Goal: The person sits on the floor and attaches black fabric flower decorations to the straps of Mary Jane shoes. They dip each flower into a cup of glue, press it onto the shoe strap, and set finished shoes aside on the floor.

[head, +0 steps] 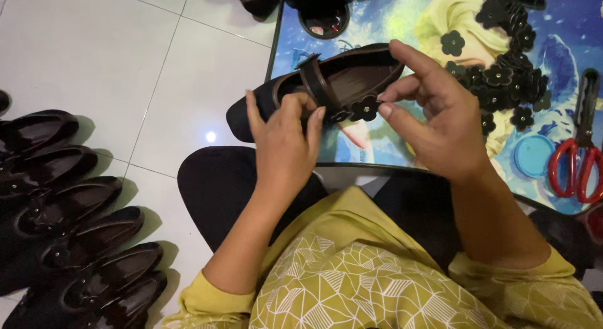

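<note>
A dark brown flat shoe (352, 74) with a strap across its opening is held up in front of me, toe to the left. My left hand (282, 140) grips its side from below, fingers on the strap. My right hand (433, 109) pinches a small black flower ornament (363, 108) against the end of the strap, index finger resting on the shoe's rim.
A low table with a colourful picture top (389, 18) carries a pile of black flower ornaments (505, 71), red-handled scissors (581, 153) and a blue round lid (532, 156). Several dark shoes (69, 241) lie in a row on the white tiled floor at left.
</note>
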